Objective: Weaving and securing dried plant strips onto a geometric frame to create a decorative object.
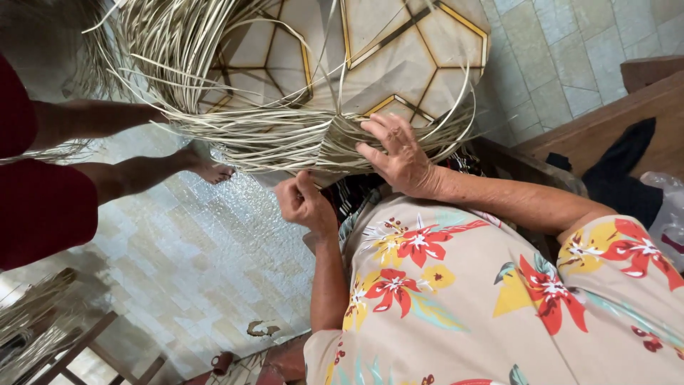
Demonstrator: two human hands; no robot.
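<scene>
- Head view, looking steeply down. I see a large woven form (385,50) with pale panels edged in gold-brown lines, open cane strands (235,135) spraying off its lower edge.
- Right hand (395,153): fingers spread flat, pressing a bundle of strands against the form's lower rim. Nothing is enclosed in it; it is a pinning hold.
- Left hand (303,201): curled tight just below the bundle, thumb up. It looks pinched on a strand end, but I cannot tell for sure; the strand itself is hidden in the fist.
- The form sits in front of the flowered shirt (484,292), held up off the tiled floor (214,249).
- Judged step: weaving along the rim, one strand being drawn while the rest are held down.
- Next move would call for steady pressure from the right hand so the bundle doesn't spring loose.
- A second person's bare foot (210,167) and red clothing (43,207) stand close at left; a wooden bench (641,107) at right.
</scene>
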